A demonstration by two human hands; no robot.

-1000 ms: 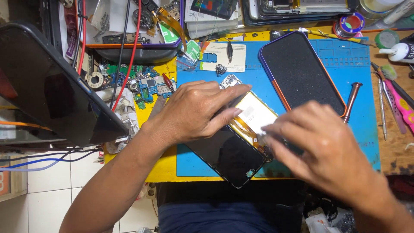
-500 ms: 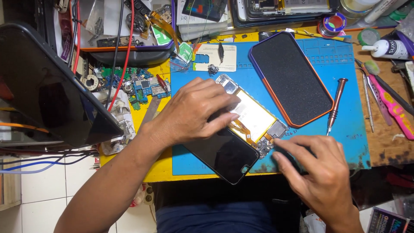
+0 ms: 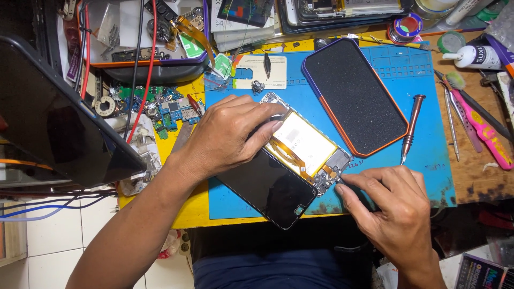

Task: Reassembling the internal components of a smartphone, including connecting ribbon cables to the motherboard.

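An opened smartphone [image 3: 308, 144] lies diagonally on the blue work mat [image 3: 428, 96], its pale battery, orange flex cable and small boards exposed. A detached black screen panel [image 3: 267, 187] lies against its lower left side. My left hand [image 3: 227, 134] presses flat on the phone's upper left part, fingertips touching the battery's edge. My right hand [image 3: 388, 206] sits at the phone's lower right end, thumb and index finger pinched at the small board there. Whether a tiny part sits between those fingers cannot be made out.
A black phone case with an orange rim [image 3: 353, 96] lies on the mat to the right. A screwdriver [image 3: 409, 128], tweezers and a pink tool [image 3: 479, 128] lie further right. Circuit boards [image 3: 166, 109] and a parts tray [image 3: 139, 32] crowd the left; a dark tablet [image 3: 53, 118] leans there.
The view shifted and my right hand slid from over the phone's middle down to its lower right end, now pinching there. My left hand stayed pressed on the phone.
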